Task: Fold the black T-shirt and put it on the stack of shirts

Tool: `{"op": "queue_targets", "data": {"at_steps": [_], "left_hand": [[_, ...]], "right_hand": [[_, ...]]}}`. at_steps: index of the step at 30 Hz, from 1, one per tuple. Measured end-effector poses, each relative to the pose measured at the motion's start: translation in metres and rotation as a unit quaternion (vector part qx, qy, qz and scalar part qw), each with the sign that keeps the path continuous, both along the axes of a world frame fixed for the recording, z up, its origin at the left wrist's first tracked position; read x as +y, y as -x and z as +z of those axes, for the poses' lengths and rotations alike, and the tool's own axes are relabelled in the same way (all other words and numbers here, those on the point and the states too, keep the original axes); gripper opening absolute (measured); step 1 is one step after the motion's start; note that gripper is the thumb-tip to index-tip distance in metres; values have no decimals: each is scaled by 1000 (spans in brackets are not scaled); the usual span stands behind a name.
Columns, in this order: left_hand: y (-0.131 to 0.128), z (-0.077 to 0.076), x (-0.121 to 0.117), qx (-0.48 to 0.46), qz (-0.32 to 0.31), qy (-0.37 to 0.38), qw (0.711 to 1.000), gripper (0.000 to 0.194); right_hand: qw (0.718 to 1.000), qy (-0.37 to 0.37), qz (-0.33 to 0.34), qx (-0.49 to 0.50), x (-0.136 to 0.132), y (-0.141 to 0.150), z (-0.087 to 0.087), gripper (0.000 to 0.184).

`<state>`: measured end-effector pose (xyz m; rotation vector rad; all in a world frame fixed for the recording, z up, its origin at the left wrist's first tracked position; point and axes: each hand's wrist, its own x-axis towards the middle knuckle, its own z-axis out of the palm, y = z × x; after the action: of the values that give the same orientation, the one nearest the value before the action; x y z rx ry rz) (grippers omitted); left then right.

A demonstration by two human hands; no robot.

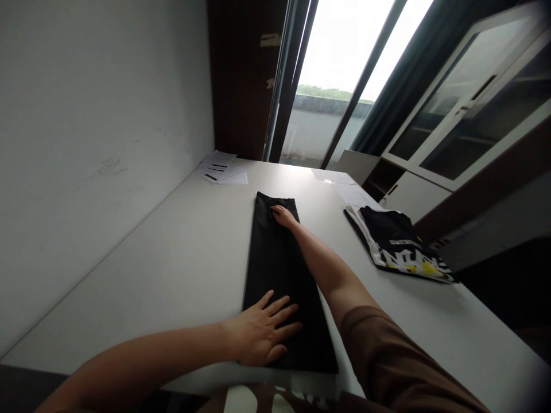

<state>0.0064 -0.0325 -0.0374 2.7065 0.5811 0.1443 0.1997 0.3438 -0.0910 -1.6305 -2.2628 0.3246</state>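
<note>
A black garment (275, 258), folded into a long strip that looks like trousers, lies lengthwise on the white table in front of me. My left hand (262, 331) rests flat on its near end, fingers spread, palm down. At the far end, my right hand (284, 215) has its fingers drawn together on a small bunched bit of the cloth. The fingertips of that hand are partly lost against the dark fabric. The near end of the garment is wider than the far end, and its surface looks mostly smooth.
A stack of folded black and white shirts (398, 244) with printed lettering lies at the table's right edge. Paper sheets (221, 169) lie at the far left corner, more papers (340, 186) at the far right. A wall (103, 143) borders the left; a glass-door cabinet (465, 109) stands right.
</note>
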Motion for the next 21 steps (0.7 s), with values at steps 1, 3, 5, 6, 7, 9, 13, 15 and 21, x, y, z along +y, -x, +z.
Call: {"op": "queue_targets", "data": {"at_steps": [1,3,5,6,7,9,13,15,21], "left_hand": [[0,0,-1,1,0,-1,1000,62],[1,0,-2,2,-1,-4,1000,62],[3,2,-3,-2,-2,-5,1000,61],[4,5,-4,-4,-3,-3,1000,60],[6,9,-3,-6,-6,2,1000,60],[10,20,0,-5,-19,23,1000,62],[23,49,21,-14,-82,134,987,52],[29,60,39,-6,-116,248,962,44],[11,51,127,-68,179,180,965,29]], "right_hand": [[1000,8,7,-4,2,-4,1,48],[999,28,7,-13,6,-10,3,58],[999,37,-13,-13,8,-15,5,67],[999,30,-30,-7,8,-18,5,67],[999,14,-51,5,9,-21,5,65],[994,-30,-103,35,10,-27,3,56],[980,-46,-190,45,11,-39,-1,47],[978,-33,-205,23,13,-43,0,50],[975,53,-216,4,20,-48,12,45]]}}
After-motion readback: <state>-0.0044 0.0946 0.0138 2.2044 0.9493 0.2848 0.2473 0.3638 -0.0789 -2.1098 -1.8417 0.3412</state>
